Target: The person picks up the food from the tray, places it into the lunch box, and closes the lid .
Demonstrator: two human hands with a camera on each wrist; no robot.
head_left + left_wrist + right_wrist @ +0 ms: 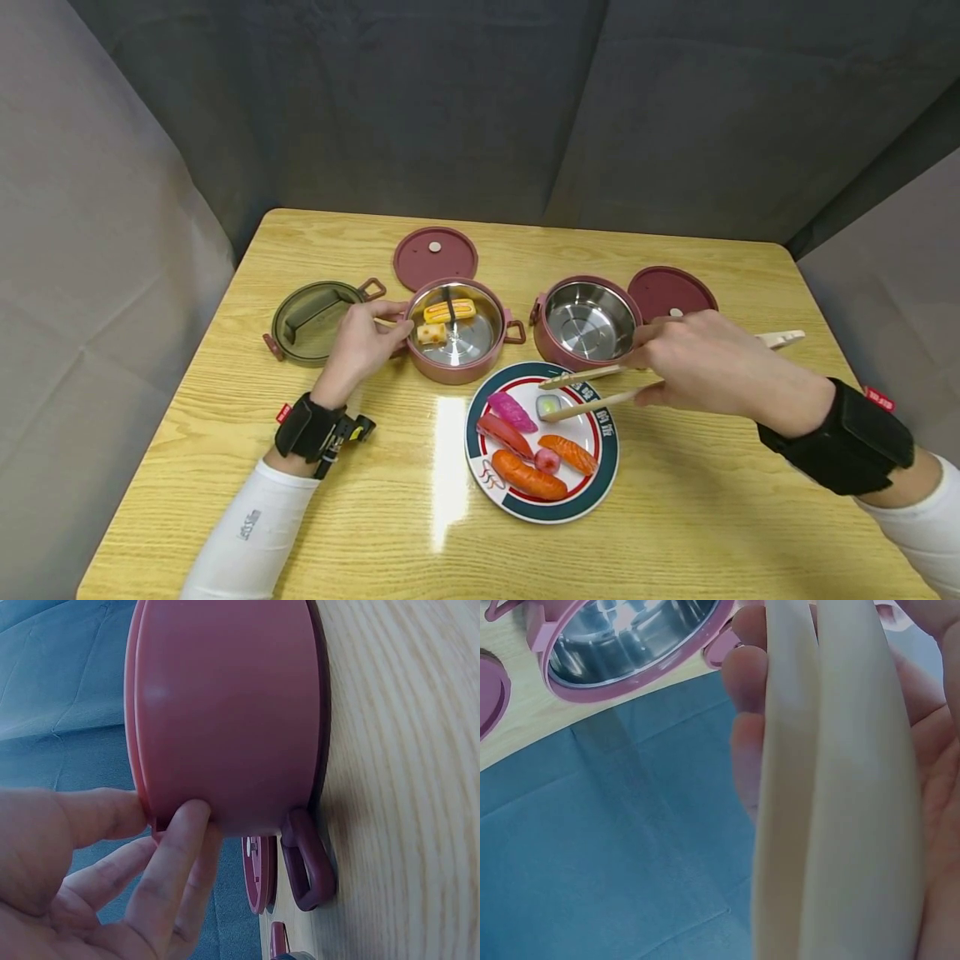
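Note:
My left hand (pixel 392 327) holds the left side of a pink steel-lined bowl (pixel 480 360), thumb and fingers (pixel 184 847) against its wall (pixel 232 712). In that bowl lie a yellow egg sushi (pixel 448 311) and a small beige piece (pixel 431 333). My right hand (pixel 648 375) grips wooden tongs (pixel 600 392), also seen close up (pixel 832 787). Their spread tips reach over a plate (pixel 600 479), on either side of a small green-centred roll (pixel 549 406). Several sushi pieces, among them an orange one (pixel 528 477), lie on the plate. A second pink bowl (pixel 588 321) stands empty.
Two round pink lids lie behind the bowls, one left (pixel 435 257) and one right (pixel 671 293). A green lid (pixel 311 321) with pink clasps lies left of my left hand. Grey curtains close in the wooden table (pixel 712 517) on three sides.

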